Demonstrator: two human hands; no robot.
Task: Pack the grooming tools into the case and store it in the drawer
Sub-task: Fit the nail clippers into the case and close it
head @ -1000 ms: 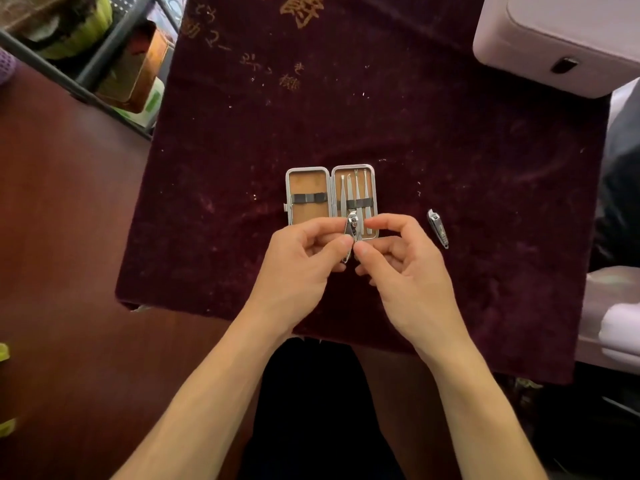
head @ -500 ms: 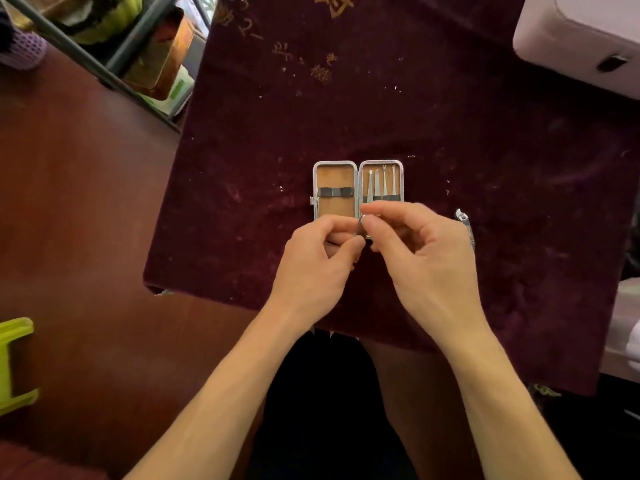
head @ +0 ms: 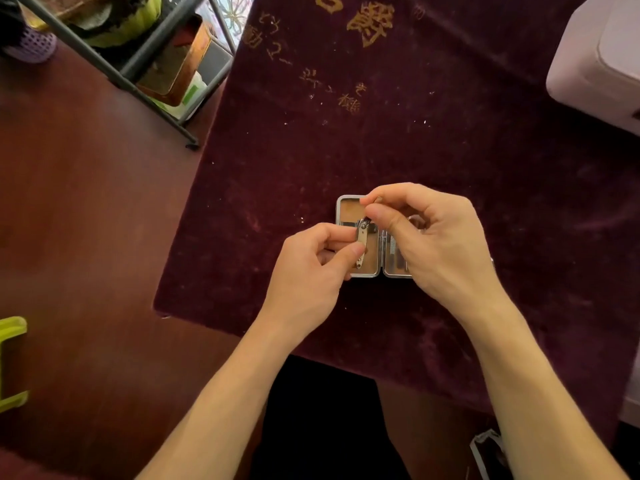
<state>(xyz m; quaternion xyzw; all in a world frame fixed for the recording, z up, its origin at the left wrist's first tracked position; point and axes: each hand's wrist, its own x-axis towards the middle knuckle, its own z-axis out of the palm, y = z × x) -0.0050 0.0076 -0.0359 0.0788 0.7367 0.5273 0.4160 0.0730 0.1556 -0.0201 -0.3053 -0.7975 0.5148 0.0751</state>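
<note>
Where a dark red cloth [head: 398, 140] covers our table, both hands, left [head: 311, 271] and right [head: 440, 244], pinch one nail clipper [head: 362, 242] over one open case [head: 349, 209].

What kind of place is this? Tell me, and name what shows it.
Probably a room in a home. A dark red velvet cloth with gold characters covers the table, a black wire rack of tins and household clutter stands on the reddish floor, and a white appliance sits nearby.
</note>
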